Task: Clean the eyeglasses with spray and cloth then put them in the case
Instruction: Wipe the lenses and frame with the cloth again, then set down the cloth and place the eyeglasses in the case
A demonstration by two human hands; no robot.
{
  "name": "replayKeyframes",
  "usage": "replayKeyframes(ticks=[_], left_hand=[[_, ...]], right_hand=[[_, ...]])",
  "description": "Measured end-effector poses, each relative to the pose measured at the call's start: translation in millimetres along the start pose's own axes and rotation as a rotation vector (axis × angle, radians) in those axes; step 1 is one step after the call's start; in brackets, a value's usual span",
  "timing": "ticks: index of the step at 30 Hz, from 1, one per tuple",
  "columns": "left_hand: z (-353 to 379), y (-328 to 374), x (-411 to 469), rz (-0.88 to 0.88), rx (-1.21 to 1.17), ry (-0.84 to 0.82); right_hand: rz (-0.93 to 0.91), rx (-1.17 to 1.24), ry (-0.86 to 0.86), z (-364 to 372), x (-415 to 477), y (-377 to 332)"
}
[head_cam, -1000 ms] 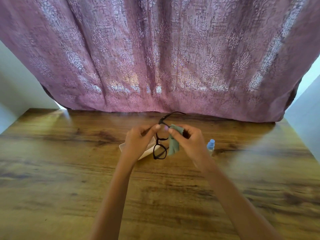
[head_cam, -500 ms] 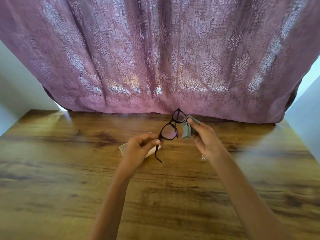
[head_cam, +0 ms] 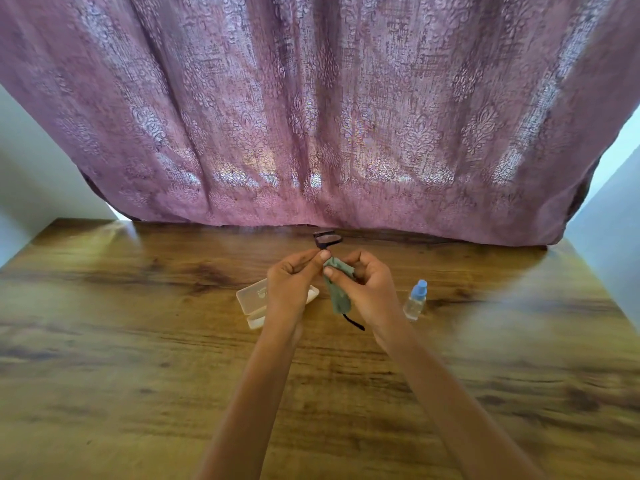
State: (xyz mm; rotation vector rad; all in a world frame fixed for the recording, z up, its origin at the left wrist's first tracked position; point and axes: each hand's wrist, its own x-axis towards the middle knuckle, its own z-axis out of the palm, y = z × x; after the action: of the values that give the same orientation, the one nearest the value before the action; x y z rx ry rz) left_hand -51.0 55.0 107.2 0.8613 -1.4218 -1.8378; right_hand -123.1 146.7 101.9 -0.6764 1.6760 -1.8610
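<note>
- a heavy mauve curtain [head_cam: 311,116] with a damask pattern hangs across the far side, its hem right at the far edge of the wooden table [head_cam: 138,341]; pale wall [head_cam: 31,174] shows at either side of it.
- a small spray bottle [head_cam: 415,301], clear with a blue cap, stands upright on the table just right of the right hand [head_cam: 370,289], apart from it.
- the pale case [head_cam: 252,296] lies on the table to the left; the left hand [head_cam: 294,285] and wrist are held in front of it and cover its middle.
- both hands are raised over the middle of the table, close together.
- the left hand pinches the frame of the eyeglasses [head_cam: 327,238] between thumb and fingertip.
- the right hand's fingers are curled round the green cloth [head_cam: 339,296], thumb pressing it; the cloth hangs down between the hands.
- only one dark-rimmed lens pokes out on the far side of the fingers, and a dark temple tip [head_cam: 353,322] sticks out under the cloth; the rest of the glasses is buried in cloth and fingers.
- i can't make out whether the case lies fully open, nor the marking on its lid.
- the near edge of the table is blurred.
</note>
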Motion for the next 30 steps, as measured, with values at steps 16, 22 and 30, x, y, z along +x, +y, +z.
replayKeyframes(ticks=[16,22,30], left_hand=[[-22,18,18,0.096,-0.029,0.133],[-35,20,20,0.175,0.130,0.066],[-49,9,14,0.249,0.405,-0.074]], right_hand=[[-0.075,-0.531,-0.210,-24,-9,42],[-0.017,-0.754,-0.061,-50,-8,68],[0.096,-0.949,-0.157,-65,5,84]])
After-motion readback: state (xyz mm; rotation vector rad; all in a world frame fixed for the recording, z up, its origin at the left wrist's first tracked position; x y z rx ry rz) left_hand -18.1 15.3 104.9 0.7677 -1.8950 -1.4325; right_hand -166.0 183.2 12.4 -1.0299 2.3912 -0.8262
